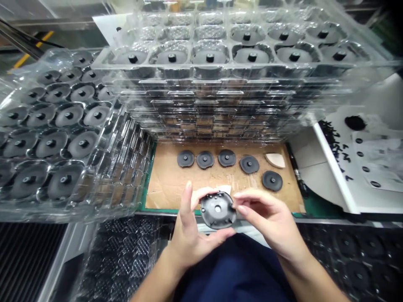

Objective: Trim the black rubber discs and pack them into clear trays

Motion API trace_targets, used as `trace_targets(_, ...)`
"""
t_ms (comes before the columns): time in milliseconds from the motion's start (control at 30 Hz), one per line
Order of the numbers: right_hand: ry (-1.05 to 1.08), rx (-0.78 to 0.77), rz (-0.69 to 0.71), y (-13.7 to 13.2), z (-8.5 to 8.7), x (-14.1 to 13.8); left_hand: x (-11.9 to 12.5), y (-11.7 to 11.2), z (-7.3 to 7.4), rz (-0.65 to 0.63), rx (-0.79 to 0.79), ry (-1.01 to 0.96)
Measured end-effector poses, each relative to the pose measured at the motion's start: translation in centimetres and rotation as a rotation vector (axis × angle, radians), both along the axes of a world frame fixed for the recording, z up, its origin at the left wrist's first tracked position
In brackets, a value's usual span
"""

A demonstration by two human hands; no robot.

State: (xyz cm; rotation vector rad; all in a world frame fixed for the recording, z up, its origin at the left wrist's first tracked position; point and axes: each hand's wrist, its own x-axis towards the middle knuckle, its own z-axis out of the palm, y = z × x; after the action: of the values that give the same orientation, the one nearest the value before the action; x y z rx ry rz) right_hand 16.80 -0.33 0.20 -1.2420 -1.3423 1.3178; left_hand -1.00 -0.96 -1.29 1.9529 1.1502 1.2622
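Note:
My left hand (192, 237) grips a round black plastic disc (210, 214) by its edge, with the thumb below and fingers behind. The disc's inner face is turned up and has a central hole and small posts near the rim. At its right edge my right hand (272, 218) has thumb and forefinger pinched together. Whatever lies between those fingertips is too small to make out. Beyond the hands, several black discs with a central stub, one of them a black disc (227, 157), lie on a cardboard sheet (166, 184).
A tall stack of clear plastic trays (214, 90) filled with discs stands behind the cardboard. Another tray stack (116, 147) is at left. To the right, a white bin (333, 167) holds small black pieces (333, 134) and plastic bags. A pale wedge-shaped piece (276, 160) lies on the cardboard.

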Motion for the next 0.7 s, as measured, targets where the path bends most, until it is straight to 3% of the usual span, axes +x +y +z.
trace_targets(133,0.149,-0.173,0.233,0.5,1.3,0.0,-0.2,-0.4,-0.2,-0.044,-0.174,-0.097)
trace_targets(300,0.424,-0.423,0.387,1.1,1.5,0.4,-0.1,-0.8,-0.1,-0.176,-0.375,-0.224)
trace_targets(700,0.510,-0.478,0.379,0.6,1.8,0.7,0.2,-1.3,0.5,-0.229,-0.494,-0.222)
